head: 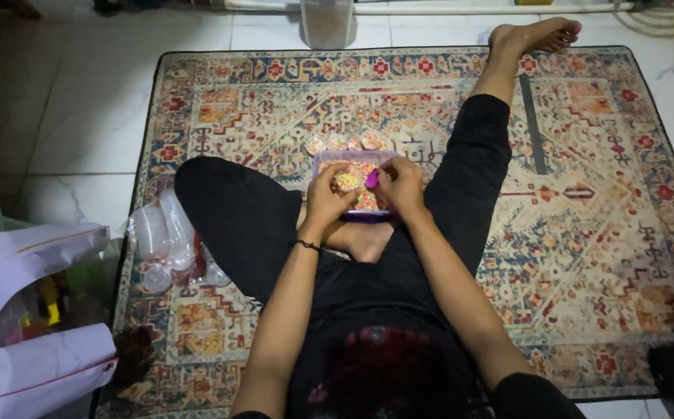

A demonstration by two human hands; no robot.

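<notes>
**Small cups filled from a purple tub on the rug**

Between the person's legs, right above the tucked-in foot, both hands meet over a purple tub (352, 163) of mixed red, yellow and pale bits. The left hand (328, 198), with a dark band at its wrist, has its fingers curled round something small and pale with the same coloured bits in it; it looks like a little clear cup, though the grip hides most of it. The right hand (401, 186) pinches a small magenta scoop (372, 178) between thumb and fingertips, just beside the left hand's load and over the tub's open top.

Judging by how things lie, the work is partly done. Three or four small round filled cups (346, 142) sit in a row on the patterned rug (585, 194), touching the tub's far edge. To the person's left, stacked clear empty cups (165, 233) lie on their sides in a bag by the thigh, so many seem to be left. The tub looks well stocked too.

Farther off, a clear container (327, 22) stands on the white tiled floor (81, 101) beyond the rug, its top cut off. White bags (26, 264) at the left edge are dim, and their contents cannot be made out. Whether the held cup is full cannot be told.
</notes>
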